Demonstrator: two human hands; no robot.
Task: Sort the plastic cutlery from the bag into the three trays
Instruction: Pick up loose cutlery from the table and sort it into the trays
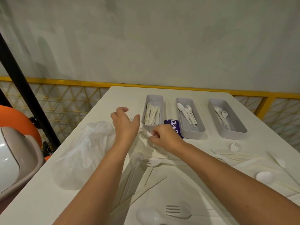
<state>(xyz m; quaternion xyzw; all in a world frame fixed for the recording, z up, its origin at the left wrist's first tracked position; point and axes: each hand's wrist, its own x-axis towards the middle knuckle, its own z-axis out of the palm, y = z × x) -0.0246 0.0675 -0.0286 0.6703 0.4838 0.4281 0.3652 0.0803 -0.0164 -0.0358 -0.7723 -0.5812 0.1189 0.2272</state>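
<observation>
Left hand (125,123) extended over table (126,96), fingers spread and relaxed, nothing held, just beside knife tray (153,99). Right hand (165,137) angled leftward, fingers curled; whether anything is pinched cannot be told. Bag (84,151) laid at left; loose cutlery (152,162) scattered nearer.

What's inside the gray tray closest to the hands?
White plastic knives lie lengthwise inside the left tray, bunched together. They overlap, so the exact count and the tray floor beneath them stay hidden.
</observation>
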